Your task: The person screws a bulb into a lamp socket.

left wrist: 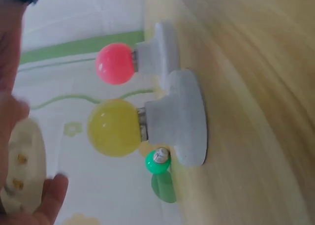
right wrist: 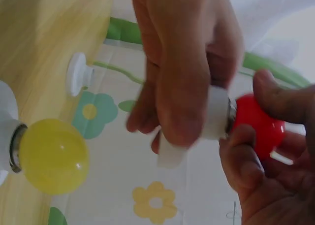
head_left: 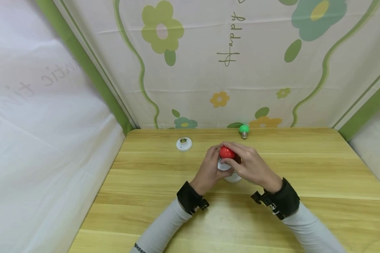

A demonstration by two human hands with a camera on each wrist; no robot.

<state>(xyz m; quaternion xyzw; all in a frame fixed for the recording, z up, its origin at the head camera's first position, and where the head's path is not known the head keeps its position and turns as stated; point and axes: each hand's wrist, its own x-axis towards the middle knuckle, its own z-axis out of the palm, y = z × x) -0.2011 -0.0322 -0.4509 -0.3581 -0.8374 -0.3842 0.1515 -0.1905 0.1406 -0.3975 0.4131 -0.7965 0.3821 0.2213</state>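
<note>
Above the table, my left hand [head_left: 210, 171] grips a white round lamp socket [right wrist: 216, 114] by its base. My right hand [head_left: 253, 165] pinches a red bulb [head_left: 227, 153] between thumb and fingers, with the bulb's metal cap at the socket's mouth. How deep the cap sits cannot be told. The left wrist view shows the underside of the held socket [left wrist: 27, 161], with brass contacts. Beneath the hands, a yellow bulb [left wrist: 114, 127] stands in a white socket [left wrist: 187, 117] on the table. Beside it, a pinkish-red bulb [left wrist: 115, 63] stands in another white socket [left wrist: 165, 52].
A white socket [head_left: 184, 144] without a bulb sits at the back left of the wooden table [head_left: 139, 196]. A green bulb [head_left: 244, 130] lies by the back edge. Printed fabric [head_left: 190, 77] hangs behind the table, with more cloth at both sides.
</note>
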